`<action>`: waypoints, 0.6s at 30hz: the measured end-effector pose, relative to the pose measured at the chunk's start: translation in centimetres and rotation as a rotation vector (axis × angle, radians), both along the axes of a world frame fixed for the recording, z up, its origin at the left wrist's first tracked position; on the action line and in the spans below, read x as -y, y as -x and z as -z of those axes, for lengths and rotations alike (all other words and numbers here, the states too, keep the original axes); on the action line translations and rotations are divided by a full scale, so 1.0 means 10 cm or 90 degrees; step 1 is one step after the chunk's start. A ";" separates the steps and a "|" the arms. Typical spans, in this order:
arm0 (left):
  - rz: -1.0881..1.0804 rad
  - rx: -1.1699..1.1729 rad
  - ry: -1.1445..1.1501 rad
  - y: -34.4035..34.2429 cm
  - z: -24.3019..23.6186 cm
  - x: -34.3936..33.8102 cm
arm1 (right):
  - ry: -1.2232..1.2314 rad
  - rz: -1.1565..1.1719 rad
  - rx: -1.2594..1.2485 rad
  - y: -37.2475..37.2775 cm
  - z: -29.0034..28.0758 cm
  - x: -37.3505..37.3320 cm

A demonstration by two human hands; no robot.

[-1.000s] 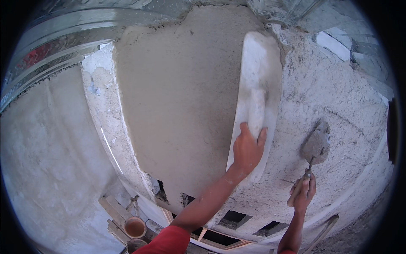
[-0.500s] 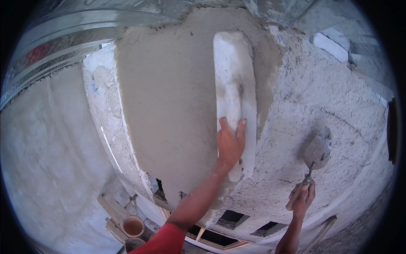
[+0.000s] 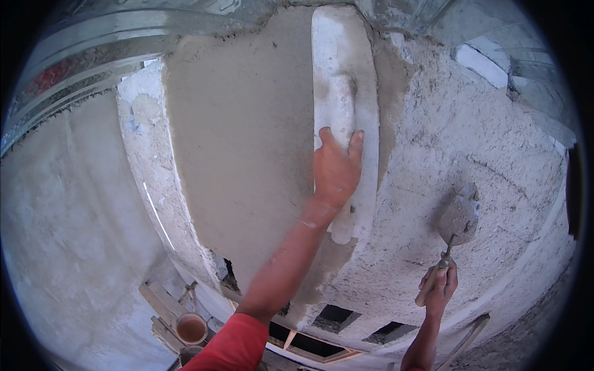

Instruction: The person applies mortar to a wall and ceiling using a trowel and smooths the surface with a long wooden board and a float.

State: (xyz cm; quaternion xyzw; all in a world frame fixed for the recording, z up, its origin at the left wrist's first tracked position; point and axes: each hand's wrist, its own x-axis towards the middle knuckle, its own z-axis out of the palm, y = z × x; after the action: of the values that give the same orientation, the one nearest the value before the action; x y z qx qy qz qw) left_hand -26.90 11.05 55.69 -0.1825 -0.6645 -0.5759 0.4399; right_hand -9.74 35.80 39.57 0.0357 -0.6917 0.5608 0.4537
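A long, pale plastering float (image 3: 364,93) lies flat against the plastered wall, upright and lengthwise. My left hand (image 3: 337,167) is closed around the lower part of its raised handle (image 3: 341,105). Smooth wet grey plaster (image 3: 241,136) spreads to the left of the float, with a narrower strip on its right. Lower right, my right hand (image 3: 439,285) grips the wooden handle of a small pointing trowel (image 3: 428,290). Grey mortar (image 3: 459,215) sits heaped on its blade and covers most of it. The trowel is in front of the rough, unplastered part of the wall (image 3: 495,154).
Dark openings (image 3: 337,316) pierce the wall's lower part, beside a wood-framed gap (image 3: 315,346). A round reddish-brown container (image 3: 192,328) stands by planks (image 3: 164,303) at lower left. Corrugated sheeting (image 3: 124,37) borders the top. A pale vertical band (image 3: 151,123) edges the plaster on the left.
My left hand has slid the float up the wall, its top now close to the sheeting. My right hand and the loaded trowel have shifted only slightly left.
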 end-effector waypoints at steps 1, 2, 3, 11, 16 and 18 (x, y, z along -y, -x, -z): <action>0.003 0.010 0.010 -0.02 0.01 -0.03 | 0.000 0.000 0.000 0.00 0.00 0.00; 0.003 0.011 0.010 -0.04 0.04 -0.05 | 0.001 -0.002 0.000 0.00 0.01 -0.01; -0.007 0.016 0.022 -0.06 0.08 -0.07 | 0.001 -0.003 0.000 0.01 0.01 -0.01; -0.005 0.115 0.066 -0.26 0.51 -0.29 | 0.029 -0.010 0.009 0.11 0.09 0.04; 0.046 0.141 0.095 -0.24 0.96 -0.31 | 0.012 -0.033 0.010 0.11 0.09 0.14; 0.046 0.139 0.098 -0.19 1.00 -0.22 | -0.011 -0.026 0.021 0.10 0.11 0.15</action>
State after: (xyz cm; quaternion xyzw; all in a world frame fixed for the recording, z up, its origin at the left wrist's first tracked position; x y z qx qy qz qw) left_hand -25.01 13.28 45.70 -0.1757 -0.7437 -0.5551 0.3285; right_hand -10.76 34.29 38.45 0.0448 -0.7027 0.5648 0.4304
